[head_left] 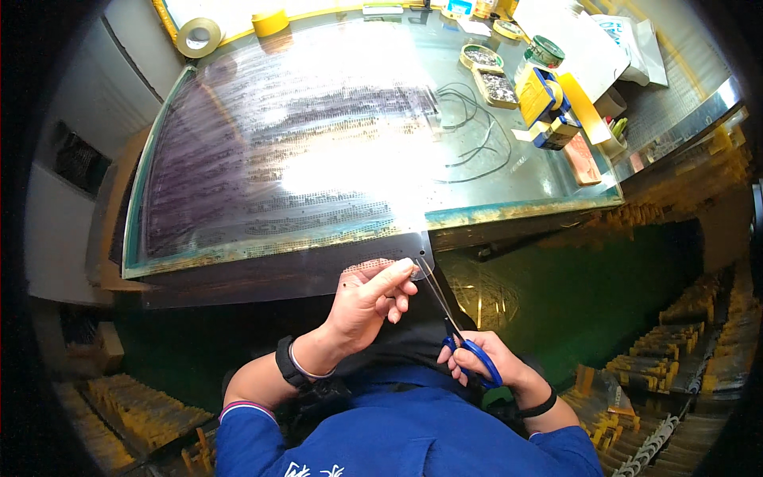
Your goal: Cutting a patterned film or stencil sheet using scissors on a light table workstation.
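A large transparent film sheet [199, 175] with a dark dotted pattern lies across the glass tabletop, and its front strip hangs over the near edge. My left hand [358, 306] pinches that near edge close to the sheet's right corner, thumb on top and some fingers showing through the film. A small clear flap sits at the thumb tip; whether it is cut loose, I cannot tell. In my right hand [497, 359] is a pair of scissors with blue handles [494, 375]. Their blades are slightly apart and point up and away, the tips just right of my left thumb.
On the glass table [477, 203] lie a loose dark cord [505, 143], a blue tape dispenser [540, 91], two open tins [494, 86], a green-lidded jar [544, 52] and a reddish block [584, 163]. Tape rolls [199, 37] stand at the back left. Yellow-stained racks [668, 342] flank me.
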`<control>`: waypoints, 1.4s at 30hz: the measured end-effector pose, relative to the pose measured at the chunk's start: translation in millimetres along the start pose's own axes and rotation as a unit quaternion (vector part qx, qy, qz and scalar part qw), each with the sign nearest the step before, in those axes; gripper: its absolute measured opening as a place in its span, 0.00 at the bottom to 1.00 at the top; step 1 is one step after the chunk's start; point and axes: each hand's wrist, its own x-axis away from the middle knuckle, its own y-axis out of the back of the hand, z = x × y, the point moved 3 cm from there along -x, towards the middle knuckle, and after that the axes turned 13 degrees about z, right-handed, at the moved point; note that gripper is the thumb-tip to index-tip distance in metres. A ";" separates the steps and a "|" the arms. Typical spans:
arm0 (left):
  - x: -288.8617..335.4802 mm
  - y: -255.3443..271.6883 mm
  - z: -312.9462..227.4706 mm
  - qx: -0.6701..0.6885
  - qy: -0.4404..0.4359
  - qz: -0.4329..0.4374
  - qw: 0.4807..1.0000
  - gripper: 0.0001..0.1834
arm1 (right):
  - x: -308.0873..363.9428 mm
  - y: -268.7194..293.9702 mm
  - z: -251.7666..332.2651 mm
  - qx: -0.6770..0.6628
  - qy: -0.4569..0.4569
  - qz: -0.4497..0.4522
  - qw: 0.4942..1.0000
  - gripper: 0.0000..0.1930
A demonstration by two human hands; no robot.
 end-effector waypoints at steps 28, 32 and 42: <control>3.6 4.3 -2.4 -0.010 0.027 -0.009 1.000 0.07 | -1.3 -5.1 29.4 0.017 -0.036 -0.018 0.999 0.14; 1.5 0.4 -2.4 -0.020 0.031 -0.009 0.999 0.08 | -0.3 -9.9 29.2 0.030 -0.045 -0.071 0.996 0.13; 0.6 -6.4 -0.7 -0.026 0.052 -0.019 0.998 0.09 | -0.1 -21.3 28.3 0.149 -0.015 -0.173 0.973 0.16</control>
